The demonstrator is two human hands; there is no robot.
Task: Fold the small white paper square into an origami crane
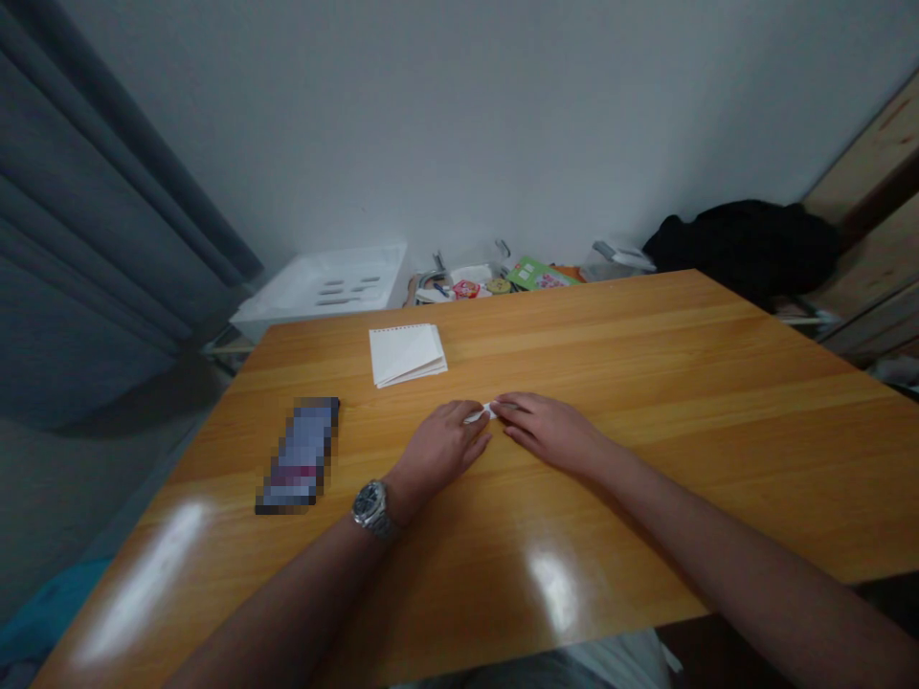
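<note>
My left hand (441, 448) and my right hand (551, 431) rest palm down on the wooden table (646, 383), fingertips meeting at its middle. Between the fingertips lies a small folded white paper (484, 413), mostly covered; both hands press on it with fingers together. A wristwatch (371, 507) sits on my left wrist. A stack of white paper sheets (406, 354) lies further back to the left, apart from both hands.
A phone with a blurred screen (300, 455) lies left of my left hand. Beyond the far edge stand a white plastic bin (323, 287), assorted small clutter (495, 277) and a black garment (747, 244). Grey curtains (86, 239) hang at left.
</note>
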